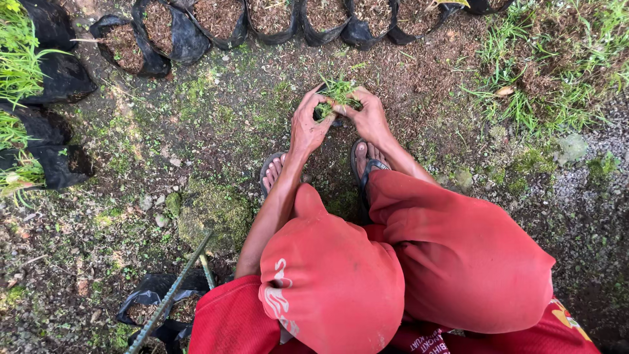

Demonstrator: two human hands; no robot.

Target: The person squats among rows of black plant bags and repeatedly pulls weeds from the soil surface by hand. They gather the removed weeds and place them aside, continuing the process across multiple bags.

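I squat on mossy ground with both hands around a small black planting bag point(332, 118) that holds a tuft of green grass-like seedlings point(339, 92). My left hand point(306, 124) presses against the bag's left side, fingers curled toward the plants. On the bag's right side is my right hand point(371, 119), its fingers at the seedling base. The bag stands just beyond my sandalled feet point(273, 172). A red cap point(331, 282) and red shorts point(458, 255) fill the lower view.
A row of soil-filled black bags point(216, 19) lines the top edge. More bags with tall grass point(19, 72) stand at the left. A ribbed metal rod point(171, 295) lies over a crumpled black bag point(154, 292) at the bottom left. Grass and gravel are at the right.
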